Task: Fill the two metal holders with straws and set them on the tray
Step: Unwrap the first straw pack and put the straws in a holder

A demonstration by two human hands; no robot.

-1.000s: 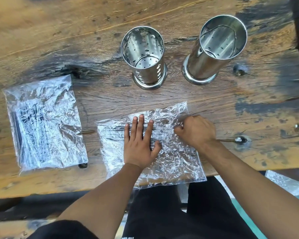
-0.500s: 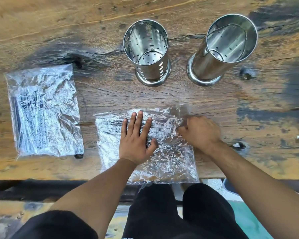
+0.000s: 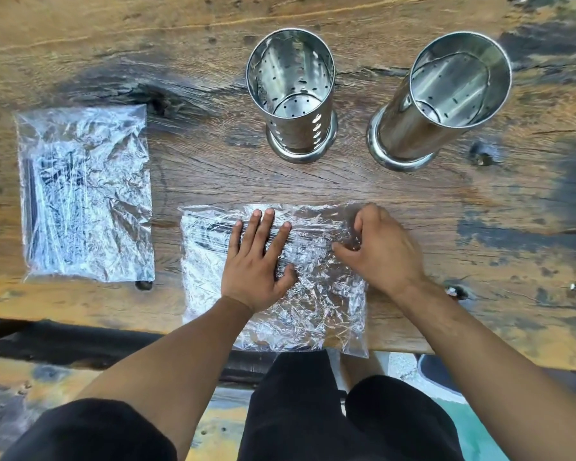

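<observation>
Two empty perforated metal holders stand upright at the back of the wooden table: one in the middle (image 3: 295, 104), one to the right (image 3: 446, 98). A clear crinkled plastic bag of black straws (image 3: 310, 301) lies at the near edge, partly overhanging it. My left hand (image 3: 258, 261) rests flat on this bag with fingers spread, pressing the straws. My right hand (image 3: 379, 247) pinches the plastic at the bag's right end. A second bag of black straws (image 3: 84, 194) lies untouched at the left. No tray is in view.
The worn wooden table (image 3: 479, 227) has dark stains and knots. My black-clad legs show below the near edge, with a dark bench rail at the lower left and a teal floor patch at the lower right.
The bag has been pulled nearer and squared to the table edge. My left hand stays flat on it; my right hand has shifted along the bag's right end, fingers now gathering plastic.
</observation>
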